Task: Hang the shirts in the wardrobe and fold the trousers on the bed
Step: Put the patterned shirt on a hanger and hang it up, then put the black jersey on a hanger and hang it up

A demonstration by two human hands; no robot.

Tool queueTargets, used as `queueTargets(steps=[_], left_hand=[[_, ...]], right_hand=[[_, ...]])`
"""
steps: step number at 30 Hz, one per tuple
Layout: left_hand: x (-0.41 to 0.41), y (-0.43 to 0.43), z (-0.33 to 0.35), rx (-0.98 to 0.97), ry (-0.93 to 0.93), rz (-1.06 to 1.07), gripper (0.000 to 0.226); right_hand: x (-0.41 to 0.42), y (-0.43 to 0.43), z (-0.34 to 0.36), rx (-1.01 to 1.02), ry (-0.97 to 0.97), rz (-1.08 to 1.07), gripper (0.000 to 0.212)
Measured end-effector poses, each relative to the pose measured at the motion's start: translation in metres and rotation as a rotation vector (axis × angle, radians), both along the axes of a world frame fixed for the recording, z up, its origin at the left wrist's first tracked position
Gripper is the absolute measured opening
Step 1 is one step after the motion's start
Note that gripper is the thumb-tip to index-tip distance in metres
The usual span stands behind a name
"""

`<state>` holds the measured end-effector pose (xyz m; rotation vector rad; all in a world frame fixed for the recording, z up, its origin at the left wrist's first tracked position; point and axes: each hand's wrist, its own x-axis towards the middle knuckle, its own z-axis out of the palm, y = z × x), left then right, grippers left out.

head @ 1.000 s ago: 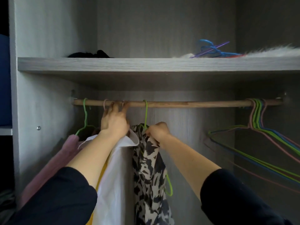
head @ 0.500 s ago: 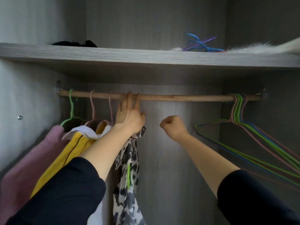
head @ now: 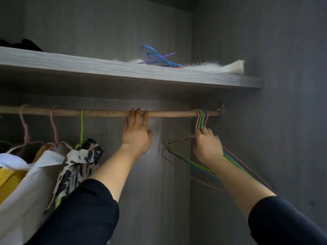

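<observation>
So I'm looking into the wardrobe here and I'm reaching both hands up at the wooden rail (head: 109, 113) that's running across the middle of the frame. My left hand (head: 137, 135) is resting with its fingertips (head: 138, 111) hooked over the rail around centre, not gripping anything else. My right hand (head: 207, 145) is closing its grip around the necks of the bunch of empty hangers (head: 200, 121) at the right end of the rail, fingers curled tight on the wires, though I can't tell if I've got one hanger or several. The shirts that are already up are sitting at the lower left of the frame: the leopard-print shirt (head: 79, 161) on a green hanger, with the white shirt (head: 35, 174) and something yellow beside it. My read is I'm picking a fresh hanger for the next shirt, so the next move is probably separating a single one from the tangle and lifting its hook off the rail without dragging the rest along. No brands, labels or writing that I can read anywhere.
</observation>
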<state>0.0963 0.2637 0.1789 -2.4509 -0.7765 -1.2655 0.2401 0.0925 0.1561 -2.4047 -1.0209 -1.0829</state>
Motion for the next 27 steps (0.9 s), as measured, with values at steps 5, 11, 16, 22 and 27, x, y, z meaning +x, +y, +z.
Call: queueTargets(steps=[5,11,16,22,27], left_hand=[[0.001,0.007,-0.002,0.053,-0.014,0.005,0.070],[0.003,0.001,-0.001,0.023,-0.050,-0.013,0.070],[0.001,0.000,-0.002,0.022,-0.040,-0.012,0.069],[-0.002,0.000,0.003,0.009,-0.011,0.003,0.070],[-0.007,0.001,0.009,-0.030,0.035,-0.015,0.070]], right_hand=[[0.020,-0.008,-0.004,-0.078,-0.118,-0.126,0.040],[0.023,-0.007,0.001,-0.117,-0.161,-0.124,0.033],[0.013,-0.006,0.013,0.101,0.081,0.031,0.024],[0.004,0.007,0.031,0.371,0.454,0.225,0.026],[0.002,0.027,0.038,0.528,0.635,0.360,0.033]])
